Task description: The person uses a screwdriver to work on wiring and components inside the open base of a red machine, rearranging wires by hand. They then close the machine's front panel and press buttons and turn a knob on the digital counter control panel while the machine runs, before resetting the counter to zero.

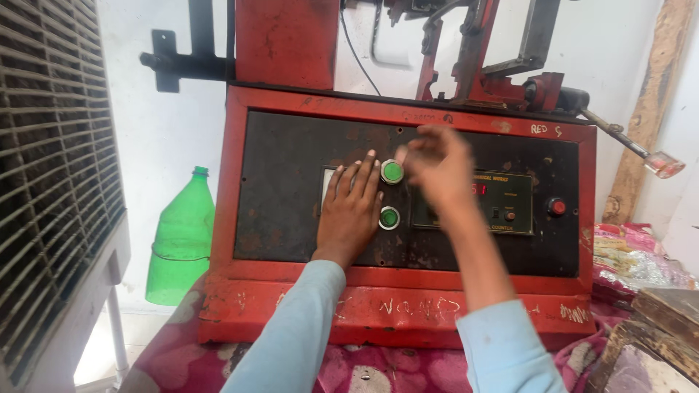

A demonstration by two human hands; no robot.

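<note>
A red machine housing (397, 309) carries a black control panel (284, 196). My left hand (351, 211) lies flat on the panel, fingers spread, just left of two round green buttons. The upper green button (392, 172) sits beside my left fingertips; the lower green button (389, 217) is by my left palm's edge. My right hand (437, 166) hovers blurred just right of the upper button, fingers loosely apart, holding nothing. A small counter display (502, 202) with red digits lies partly behind my right wrist.
A red knob (557, 207) sits at the panel's right. A metal lever with a clear handle (662, 164) sticks out at upper right. A green plastic bottle (182, 236) stands left of the machine, beside a slatted cooler grille (51, 182). Wooden pieces (655, 335) lie at lower right.
</note>
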